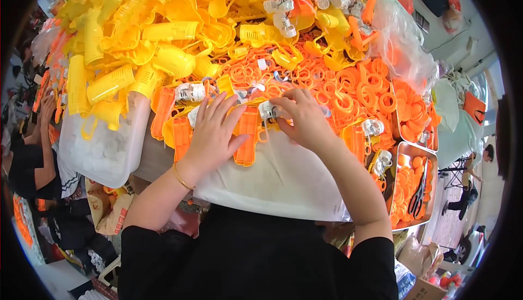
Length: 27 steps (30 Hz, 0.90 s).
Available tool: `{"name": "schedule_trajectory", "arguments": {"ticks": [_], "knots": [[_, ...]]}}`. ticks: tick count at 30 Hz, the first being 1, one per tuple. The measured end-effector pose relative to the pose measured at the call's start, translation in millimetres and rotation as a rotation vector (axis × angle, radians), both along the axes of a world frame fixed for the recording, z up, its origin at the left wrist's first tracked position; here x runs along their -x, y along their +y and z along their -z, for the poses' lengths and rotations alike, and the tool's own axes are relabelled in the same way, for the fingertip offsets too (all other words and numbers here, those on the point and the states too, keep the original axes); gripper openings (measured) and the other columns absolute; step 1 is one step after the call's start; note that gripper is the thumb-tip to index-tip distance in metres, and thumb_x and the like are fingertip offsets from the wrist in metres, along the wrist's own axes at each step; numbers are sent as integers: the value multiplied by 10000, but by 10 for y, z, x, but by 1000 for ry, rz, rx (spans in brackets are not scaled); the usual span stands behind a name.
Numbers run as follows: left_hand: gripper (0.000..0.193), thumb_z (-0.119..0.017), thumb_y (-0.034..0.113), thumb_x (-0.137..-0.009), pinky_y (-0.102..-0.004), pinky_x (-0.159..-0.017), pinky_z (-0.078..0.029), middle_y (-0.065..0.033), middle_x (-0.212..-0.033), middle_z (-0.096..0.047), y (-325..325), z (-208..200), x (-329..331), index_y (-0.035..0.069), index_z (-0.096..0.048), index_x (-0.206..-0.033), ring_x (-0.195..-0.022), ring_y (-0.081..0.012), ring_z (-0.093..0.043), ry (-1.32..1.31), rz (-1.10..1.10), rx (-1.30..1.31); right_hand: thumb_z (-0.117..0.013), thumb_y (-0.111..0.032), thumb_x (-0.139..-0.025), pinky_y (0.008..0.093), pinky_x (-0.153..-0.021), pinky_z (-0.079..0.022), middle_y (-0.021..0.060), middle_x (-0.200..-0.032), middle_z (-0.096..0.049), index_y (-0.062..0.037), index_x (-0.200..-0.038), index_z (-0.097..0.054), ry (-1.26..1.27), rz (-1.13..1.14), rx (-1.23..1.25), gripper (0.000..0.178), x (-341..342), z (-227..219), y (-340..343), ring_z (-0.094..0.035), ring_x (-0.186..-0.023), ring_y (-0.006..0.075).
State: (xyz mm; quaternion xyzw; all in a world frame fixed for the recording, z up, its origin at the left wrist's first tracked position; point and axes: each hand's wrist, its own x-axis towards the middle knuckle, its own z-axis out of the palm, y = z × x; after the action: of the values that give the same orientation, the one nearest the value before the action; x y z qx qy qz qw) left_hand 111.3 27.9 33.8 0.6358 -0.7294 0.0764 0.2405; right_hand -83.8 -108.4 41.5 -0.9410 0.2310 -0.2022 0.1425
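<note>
My left hand lies spread, fingers apart, over a row of toy half-shells, its fingertips near their yellow parts. Just right of its thumb is an orange, battery-box-like plastic piece on a yellow shell. My right hand has its fingers curled and pinched at a small white motor-like unit at the top of that piece. A thin pale wire trails down onto the white work surface. Another orange piece sits left of my left hand. The right fingertips partly hide the white unit.
Yellow plastic shells pile up at the far side, with orange rings to the right. A translucent bin stands left. Metal trays hold orange discs and black scissors at right. A person's arm shows far left.
</note>
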Motion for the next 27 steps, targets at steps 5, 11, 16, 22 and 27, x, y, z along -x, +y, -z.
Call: {"name": "schedule_trajectory", "arguments": {"ticks": [5,11,16,22,27], "knots": [[528,-695,323,-759,-529,-1066,-265,-148,-1295,-455,7,-93,6,67,-539,-1193,-1260,-369,-364,54,115,-33,-699,-83,-702,387,-823,-489,117,-1015,-533,-102,-1161,-587,-49,147,50,473,-7,106,-32,-523,-982,292],[495,-733,273,-708,-460,-940,-382,-154,-1121,-494,-344,-125,265,74,-565,-1128,-1104,-330,-448,-79,95,-57,-723,-138,-735,384,-877,-467,130,-1082,-533,-87,-1174,-575,-152,174,-20,466,-23,-163,-164,-524,-1025,302],[513,-736,287,-710,-405,-836,-408,-124,-1027,-507,-508,-159,323,93,-560,-1151,-992,-287,-477,-108,76,-105,-677,-150,-807,392,-905,-451,141,-1071,-570,-61,-1084,-630,-26,409,-55,295,406,108,-606,-542,-1035,314],[633,-721,370,-722,-415,-857,-398,-120,-1004,-510,-615,-97,249,97,-517,-1255,-1003,-291,-475,-113,65,-88,-685,-222,-807,421,-961,-410,142,-1200,-524,-80,-1203,-562,-171,524,168,439,249,-237,-1150,-481,-1149,321],[691,-717,381,-730,-456,-933,-363,-171,-1189,-446,-512,-103,275,75,-481,-1304,-1110,-345,-427,-68,43,-3,-684,-356,-802,480,-1058,-307,157,-1388,-412,-86,-1353,-423,136,553,99,666,374,-78,-1219,-361,-1296,334]]}}
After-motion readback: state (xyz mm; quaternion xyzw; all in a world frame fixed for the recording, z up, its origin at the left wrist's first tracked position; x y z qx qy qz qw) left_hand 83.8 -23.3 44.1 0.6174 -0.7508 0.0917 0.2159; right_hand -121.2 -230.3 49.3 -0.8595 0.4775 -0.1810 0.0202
